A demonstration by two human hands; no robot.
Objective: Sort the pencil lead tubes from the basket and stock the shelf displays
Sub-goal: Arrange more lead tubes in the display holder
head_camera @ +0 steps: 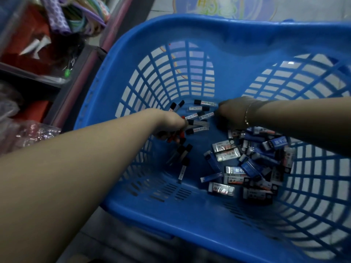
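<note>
Head view looks down into a blue plastic lattice-walled basket (133,54) with both bare arms reaching to its floor; a dark shelf (28,76) stacked with red packets and coloured bands stands at the left, and pale floor tiles show through the basket's slots. Heaped at the right of the basket floor, a pile of blue and white flat boxed packs (252,164) lies under the right forearm, which crosses above it and hides part of it. Slim clear pencil lead tubes with black caps (197,118) lie scattered between the hands, mostly lengthwise left to right, caps leftward. More tubes lie below the left hand (171,124), whose fingers curl round a bundle of tubes with red and black caps. Right hand (231,109), with a thin bracelet at the wrist, touches a tube's end; whether it pinches cannot be told
</note>
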